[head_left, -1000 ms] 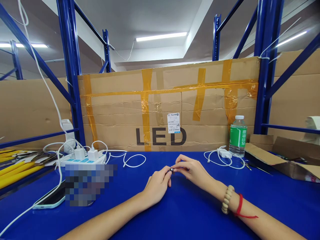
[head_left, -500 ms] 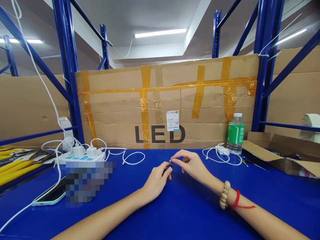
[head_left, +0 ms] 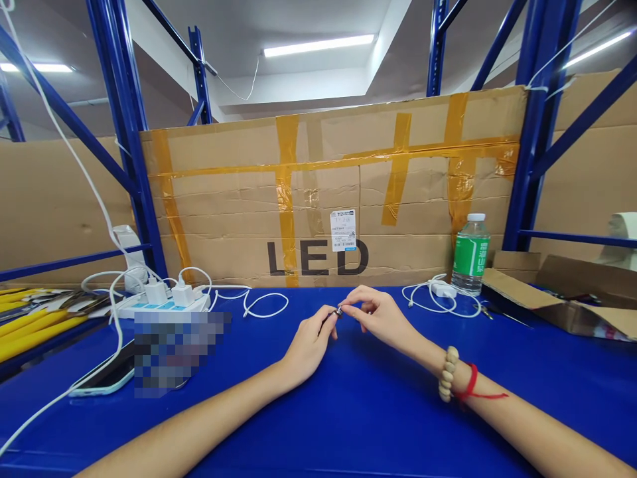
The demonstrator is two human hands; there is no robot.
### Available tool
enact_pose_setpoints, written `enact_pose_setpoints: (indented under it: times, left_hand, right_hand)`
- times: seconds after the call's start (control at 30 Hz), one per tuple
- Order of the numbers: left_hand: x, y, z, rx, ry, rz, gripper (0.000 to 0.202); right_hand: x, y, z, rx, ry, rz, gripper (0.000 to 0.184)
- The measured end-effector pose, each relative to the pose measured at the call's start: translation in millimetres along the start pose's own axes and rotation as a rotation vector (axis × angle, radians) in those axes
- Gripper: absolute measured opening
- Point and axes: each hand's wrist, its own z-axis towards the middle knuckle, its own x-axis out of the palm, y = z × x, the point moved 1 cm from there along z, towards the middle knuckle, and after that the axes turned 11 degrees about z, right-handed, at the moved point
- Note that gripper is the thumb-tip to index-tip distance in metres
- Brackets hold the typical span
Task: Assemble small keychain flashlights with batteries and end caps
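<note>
Fingers (head_left: 354,306) of left hand (head_left: 308,342), right hand (head_left: 381,320) pinch small part (head_left: 339,311); bottle (head_left: 470,255) capped.

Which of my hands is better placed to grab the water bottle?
Probably the right hand: the water bottle stands on its side, while the left hand is farther off. Both pinch a small part.

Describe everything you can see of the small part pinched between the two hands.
The small part is tiny and dark with a pale metallic glint; its shape and material are too small to tell. The fingertips of the left hand and the right hand pinch it from either side. It seems to be held clear of the blue table, over the table's middle.
</note>
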Motion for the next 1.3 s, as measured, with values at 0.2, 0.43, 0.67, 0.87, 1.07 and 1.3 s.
enact_pose_setpoints:
  times: [0.2, 0.43, 0.67, 0.87, 1.07, 1.3]
  left_hand:
    - [0.3, 0, 0, -0.006, -0.004, -0.02, 0.028]
    - [0.1, -3, -3, 0.064, 0.029, -0.101, 0.026]
    - [2.4, 0, -4, 0.128, 0.101, 0.0, 0.021]
    - [5.9, -2, -5, 0.162, 0.143, 0.054, 0.02]
    - [3.9, -1, -2, 0.06, 0.109, 0.023, 0.023]
    - [5.6, 7, 1, -0.005, 0.076, 0.041, 0.022]
  right_hand:
    - [0, 4, 1, 0.083, 0.042, 0.056, 0.029]
    - [-14, 5, 2, 0.524, 0.209, 0.131, 0.037]
    - [-11, 5, -3, 0.693, 0.307, 0.264, 0.038]
    - [5, 8, -8, 0.738, 0.295, 0.397, 0.035]
    - [7, 0, -7, 0.588, 0.22, 0.302, 0.034]
    - [11, -7, -5, 0.329, 0.156, 0.085, 0.037]
